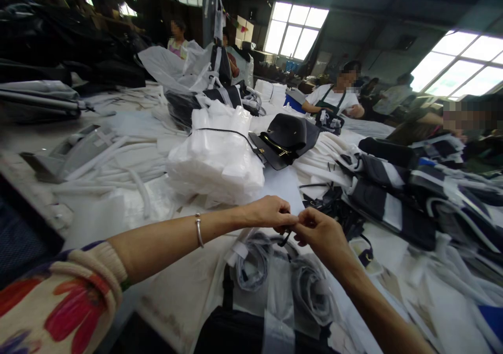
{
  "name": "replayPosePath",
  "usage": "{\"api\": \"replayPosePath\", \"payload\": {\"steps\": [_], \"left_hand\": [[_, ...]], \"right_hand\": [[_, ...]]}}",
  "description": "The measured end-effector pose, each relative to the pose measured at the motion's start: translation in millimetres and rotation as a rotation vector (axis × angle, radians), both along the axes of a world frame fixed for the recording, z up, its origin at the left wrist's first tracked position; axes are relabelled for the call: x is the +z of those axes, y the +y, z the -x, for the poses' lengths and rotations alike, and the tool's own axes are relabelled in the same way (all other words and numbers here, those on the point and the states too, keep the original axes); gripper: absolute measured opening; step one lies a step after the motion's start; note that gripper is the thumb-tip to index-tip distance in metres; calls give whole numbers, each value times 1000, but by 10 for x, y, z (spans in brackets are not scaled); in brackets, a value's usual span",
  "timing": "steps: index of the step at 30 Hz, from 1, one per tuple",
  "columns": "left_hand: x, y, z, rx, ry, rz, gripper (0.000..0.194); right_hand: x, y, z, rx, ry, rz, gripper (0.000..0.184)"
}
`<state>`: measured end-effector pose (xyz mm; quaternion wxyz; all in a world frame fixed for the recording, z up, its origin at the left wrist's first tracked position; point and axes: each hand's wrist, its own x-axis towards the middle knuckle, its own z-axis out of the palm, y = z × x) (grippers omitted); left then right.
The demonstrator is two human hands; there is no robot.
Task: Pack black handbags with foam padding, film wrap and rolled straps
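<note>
My left hand [275, 212] and my right hand [317, 228] meet in front of me, fingertips pinched together and touching. A small black strap [286, 236] hangs at their fingertips; its upper part is hidden by the fingers. Just below lies a black bag [231, 330], its straps rolled up in clear plastic film. One wrapped roll [252, 265] sits to the left and another wrapped roll [312, 291] to the right, with a band of translucent wrap [279, 301] running between them over the bag.
Beyond my hands stand a tied stack of white foam sheets [220, 155] and a black flap bag [288, 136]. Black straps [334, 202] are heaped to the right, near several wrapped dark bags [393, 207]. A co-worker [334, 95] handles a bag across the table.
</note>
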<state>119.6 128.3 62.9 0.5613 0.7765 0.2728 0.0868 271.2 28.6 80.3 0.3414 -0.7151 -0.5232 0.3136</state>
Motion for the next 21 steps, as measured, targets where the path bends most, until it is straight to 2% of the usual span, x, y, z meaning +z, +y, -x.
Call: {"api": "replayPosePath", "payload": {"steps": [2, 4, 7, 10, 13, 17, 21], "left_hand": [[-35, 4, -30, 22, -6, -13, 23], [-69, 20, -41, 51, -33, 42, 21], [-97, 48, -22, 103, -100, 198, 22], [-79, 65, 7, 99, -124, 359, 18], [-37, 73, 5, 115, -102, 455, 13], [15, 64, -35, 162, -47, 433, 14], [45, 36, -68, 140, -23, 385, 15]], "right_hand": [[-16, -13, 8, 47, -69, -31, 19], [-48, -24, -7, 91, -118, -49, 14], [-129, -32, -57, 111, -93, -24, 13], [-189, -29, -90, 125, 6, 0, 16], [-169, -33, -62, 147, -53, -52, 19], [-93, -45, 22, 146, -238, -181, 19], [-111, -33, 53, 126, -382, -274, 13]]}}
